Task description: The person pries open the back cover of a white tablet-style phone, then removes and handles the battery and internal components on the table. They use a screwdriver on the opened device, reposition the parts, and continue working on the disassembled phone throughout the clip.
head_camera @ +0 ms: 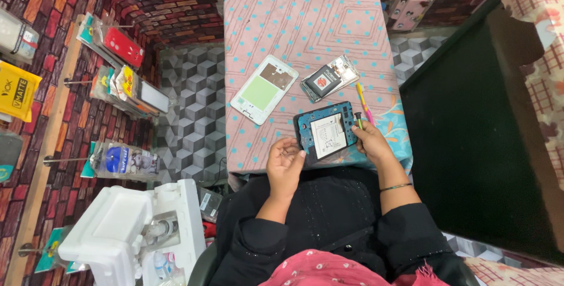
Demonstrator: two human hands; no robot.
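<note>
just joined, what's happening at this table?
A seated person has an opened phone on a small pink-clothed table, its blue inner frame and white battery exposed. The right hand holds a small screwdriver upright at the phone's right edge; the left hand rests by its left edge. Further back lie a white back cover, another phone part and a pink-yellow tool.

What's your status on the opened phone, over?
Left hand open beside opened phone. Right hand holds small screwdriver at its right edge. White back cover lies apart; nothing blocking.
</note>
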